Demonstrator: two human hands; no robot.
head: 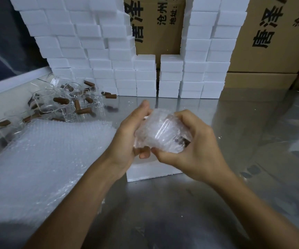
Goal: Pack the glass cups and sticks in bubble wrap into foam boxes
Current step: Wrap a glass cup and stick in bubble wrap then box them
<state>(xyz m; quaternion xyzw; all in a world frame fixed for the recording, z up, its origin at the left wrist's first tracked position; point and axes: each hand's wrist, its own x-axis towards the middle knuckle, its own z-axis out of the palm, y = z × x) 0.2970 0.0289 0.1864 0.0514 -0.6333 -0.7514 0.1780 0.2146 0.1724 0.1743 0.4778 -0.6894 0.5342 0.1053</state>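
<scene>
At the far left, a pile of glass cups (59, 103) with brown wooden handles is lying jumbled on the metal table (163, 212), some upright and some tipped over. Just in front of them, a stack of bubble wrap sheets (42, 159) is lying flat, reaching toward the near edge. Behind the cups, white foam boxes (91, 51) are standing stacked in tall rows against the back.

Moving to the middle, my left hand (127, 141) is gripping the left side of a bundle of bubble wrap (160, 133), thumb up on the far side and fingers curled beneath. Something dark is showing through the wrap at its right end; I cannot tell exactly what. My right hand (191, 142) is clasping the bundle's right side, fingers wrapped over the top and thumb underneath. I am holding the bundle in the air just above one foam box (145, 172) sitting on the table directly below my hands.

To the right, brown cardboard cartons (270, 42) with black printed characters are standing behind the foam stacks.
</scene>
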